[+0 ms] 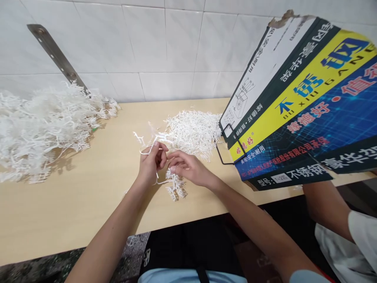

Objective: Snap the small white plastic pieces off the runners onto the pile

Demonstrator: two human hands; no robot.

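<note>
My left hand (151, 162) is closed around a thin white branching plastic sprue (157, 137), whose twigs stick out above the fingers. A strand of it also hangs below the hand. Close beside it, my right hand (190, 168) has its thumb and fingers pinched together, nearly touching the left fingertips. Whatever is between the right fingers is too small to make out. Just under the right hand is a small bunch of white twig-like plastic pieces (176, 188). Behind both hands lies a heap of short white plastic pieces (193, 131).
A large tangled pile of white sprues (44, 129) covers the table's (112, 212) left side. On the right leans a big printed cardboard box (300, 106), with a black wire frame (225, 154) at its corner. Another person's arm (326, 204) shows beneath the box. A metal bracket (55, 55) is on the tiled wall.
</note>
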